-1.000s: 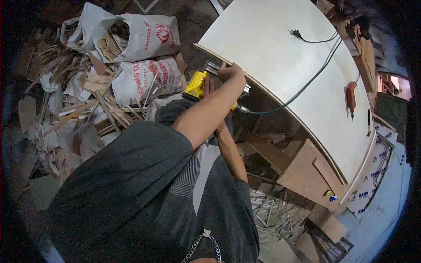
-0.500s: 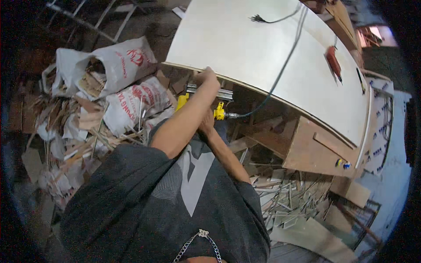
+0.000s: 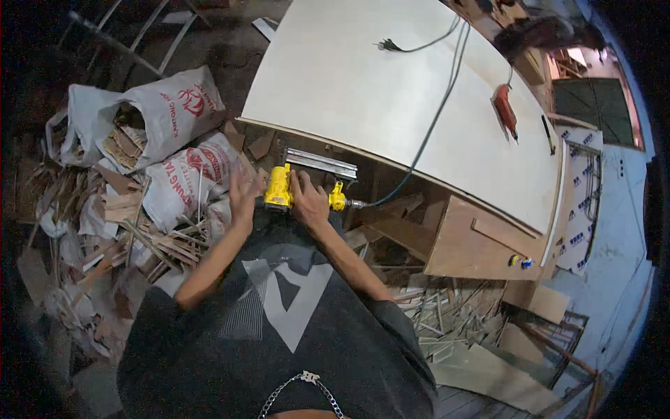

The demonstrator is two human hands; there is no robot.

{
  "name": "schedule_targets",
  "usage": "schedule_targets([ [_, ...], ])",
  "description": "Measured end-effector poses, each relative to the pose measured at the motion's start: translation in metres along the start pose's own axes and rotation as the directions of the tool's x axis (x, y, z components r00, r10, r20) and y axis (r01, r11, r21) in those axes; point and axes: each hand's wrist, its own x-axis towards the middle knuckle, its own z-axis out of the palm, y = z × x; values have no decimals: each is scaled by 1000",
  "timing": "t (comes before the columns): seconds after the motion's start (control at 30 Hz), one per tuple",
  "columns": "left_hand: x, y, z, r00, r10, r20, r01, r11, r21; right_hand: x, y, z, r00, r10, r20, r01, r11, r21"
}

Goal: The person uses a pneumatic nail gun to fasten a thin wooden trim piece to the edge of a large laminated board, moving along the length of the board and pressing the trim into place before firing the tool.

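A yellow pneumatic nail gun (image 3: 278,187) with a long silver magazine lies in front of my body, just off the near edge of the white board (image 3: 363,77). Its handle is in my right hand (image 3: 310,201), fingers wrapped round it. From the handle's right end, an air hose (image 3: 424,155) runs up across the board. My left hand (image 3: 241,197) is raised to the left of the tool, apart from it, with its fingers spread and nothing in them. Motion slightly blurs those fingers.
On the board lie a red power tool (image 3: 505,112), a black plug with its cord (image 3: 389,45) and a dark thin tool (image 3: 548,135). White sacks of scraps (image 3: 171,105) stand at left. Wood offcuts (image 3: 460,314) litter the floor at right.
My left hand has drawn back from the board's near edge to the left of the nail gun. The nail gun now shows more fully, still in my right hand. The whole view has shifted slightly.
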Motion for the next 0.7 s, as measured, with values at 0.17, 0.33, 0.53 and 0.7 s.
schedule_targets([
  [0.17,-37,-51,-11,813,-515,273,575,784,-233,22,-8,-20,999,17,48,-21,996,85],
  [0.33,-61,-67,46,922,-362,135,367,714,-597,34,0,-35,994,-37,101,10,967,255],
  [0.53,-71,-71,78,956,-294,-21,158,573,-804,19,23,-49,962,-257,92,153,788,596],
  [0.7,-84,-59,95,985,-118,-123,-52,480,-876,20,51,-92,871,-421,252,83,632,770],
])
